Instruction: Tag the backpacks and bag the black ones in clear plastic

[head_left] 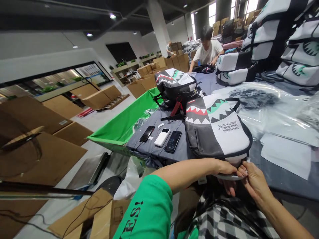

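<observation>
The left hand [225, 170] and right hand [255, 184] meet at the lower edge of a shark-print backpack [216, 127], both closed on it and touching each other. The right thumb and fingertips press together in a pinch on a thin, pale, curved rim [230, 177]; which layer of the bag they hold cannot be determined. The backpack lies on a grey cloth-covered table [152, 141], its lower edge at the table's near edge. Its smooth panels of grey and white synthetic material carry a zigzag shark mouth and black lettering. A small white tag [202, 180] sits just left of the hands. Black-and-white checked fabric [224, 219] lies close below the wrists. Left of the backpack lie a black phone [147, 133], a white power bank [162, 137] and a second black phone [172, 141]. A second shark-print backpack [175, 87] stands beyond. Clear plastic sheeting [269, 113] spreads to the right, and a green fabric bin [119, 124] borders the table's left edge. A co-worker [206, 46] sits well beyond.
</observation>
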Tool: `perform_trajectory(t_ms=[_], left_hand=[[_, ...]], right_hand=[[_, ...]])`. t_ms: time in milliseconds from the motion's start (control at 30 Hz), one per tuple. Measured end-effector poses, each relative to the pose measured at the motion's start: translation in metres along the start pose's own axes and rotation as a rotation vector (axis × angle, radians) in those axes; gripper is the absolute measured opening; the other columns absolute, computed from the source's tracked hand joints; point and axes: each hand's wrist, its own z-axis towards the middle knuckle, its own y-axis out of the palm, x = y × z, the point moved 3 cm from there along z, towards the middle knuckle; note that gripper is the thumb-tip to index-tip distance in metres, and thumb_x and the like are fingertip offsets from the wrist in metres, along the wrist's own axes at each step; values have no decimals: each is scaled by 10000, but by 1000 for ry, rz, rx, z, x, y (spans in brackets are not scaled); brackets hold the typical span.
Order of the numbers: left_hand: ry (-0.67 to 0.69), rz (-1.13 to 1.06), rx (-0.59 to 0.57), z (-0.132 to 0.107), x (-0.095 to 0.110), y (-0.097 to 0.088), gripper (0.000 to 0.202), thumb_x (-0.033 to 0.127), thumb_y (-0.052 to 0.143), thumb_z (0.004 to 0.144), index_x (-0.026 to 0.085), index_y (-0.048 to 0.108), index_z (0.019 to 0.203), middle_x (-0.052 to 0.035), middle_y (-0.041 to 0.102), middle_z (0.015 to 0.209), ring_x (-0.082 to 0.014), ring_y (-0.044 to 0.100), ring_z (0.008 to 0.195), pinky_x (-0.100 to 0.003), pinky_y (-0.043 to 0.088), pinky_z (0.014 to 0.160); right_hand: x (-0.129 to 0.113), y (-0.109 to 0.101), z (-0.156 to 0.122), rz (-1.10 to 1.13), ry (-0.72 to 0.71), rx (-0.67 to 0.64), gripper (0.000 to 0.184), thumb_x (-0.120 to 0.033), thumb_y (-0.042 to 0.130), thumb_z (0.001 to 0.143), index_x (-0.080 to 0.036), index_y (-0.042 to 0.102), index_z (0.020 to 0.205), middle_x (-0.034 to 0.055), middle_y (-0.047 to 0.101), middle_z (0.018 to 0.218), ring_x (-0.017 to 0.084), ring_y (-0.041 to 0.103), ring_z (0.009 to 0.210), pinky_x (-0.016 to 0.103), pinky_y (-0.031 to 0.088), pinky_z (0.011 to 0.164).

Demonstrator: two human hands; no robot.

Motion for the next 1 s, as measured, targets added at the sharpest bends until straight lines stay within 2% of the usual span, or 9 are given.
perform_trajectory(t_ms=[67,133,267,367,600,700,800,900,1000], left_hand=[[-149,-164,-228,-12,0,4,426,308,391,979,153,729,771,-93,748,708,-213,707,664,-338,577,684],[-175,-300,-320,-27,4,2,570,438,319,1025,143,722,750,-103,739,698,-196,682,617,-327,580,665],[71,-205,-226,-49,9,-8,549,591,501,967,154,713,711,-44,707,670,-130,612,544,-238,511,586],[173,-175,-159,-52,7,-8,551,663,571,901,151,713,757,-18,654,623,-112,578,527,-218,446,545],[282,-138,250,-41,-1,1,584,676,530,870,117,686,812,-19,580,560,-125,518,457,-222,367,442],[351,-25,354,-47,-1,5,513,592,466,943,139,649,785,-4,564,544,-93,457,432,-203,341,457],[411,76,395,-52,0,7,447,484,413,997,169,579,727,14,539,554,-74,440,460,-189,329,500],[444,141,438,-49,2,7,393,404,389,1014,187,553,730,22,528,584,-85,451,502,-203,335,533],[484,194,488,-39,6,8,356,361,384,1013,195,555,749,27,513,595,-104,477,542,-219,352,566]], right_hand=[[-1,-1,1,-18,6,-16,599,-445,966,496,-211,438,655,-92,387,541,53,377,490,184,451,440],[-1,-2,1,-36,11,-21,585,-465,954,519,-216,444,663,-86,402,542,63,399,492,190,456,439],[0,-1,3,-20,-2,6,586,-452,953,505,-220,440,667,-78,433,550,69,427,492,179,429,416],[-1,2,7,5,-27,42,551,-443,936,542,-225,453,692,-74,461,571,78,461,503,198,474,453],[-18,-6,20,-141,34,-5,426,-538,821,698,-200,572,771,17,651,678,156,627,610,253,523,530],[-32,-39,14,-510,4,-19,543,-700,689,725,-221,608,967,50,711,771,221,685,684,318,544,578],[-63,-94,-9,-849,-201,122,632,-726,653,677,-252,621,1095,75,740,852,262,697,753,344,522,615],[-118,-148,-51,-1081,-553,439,510,-699,592,733,-278,674,1010,81,733,888,269,664,756,375,476,689],[-179,-182,-88,-1290,-862,825,403,-637,552,794,-273,699,886,118,700,968,277,602,749,413,408,715]])
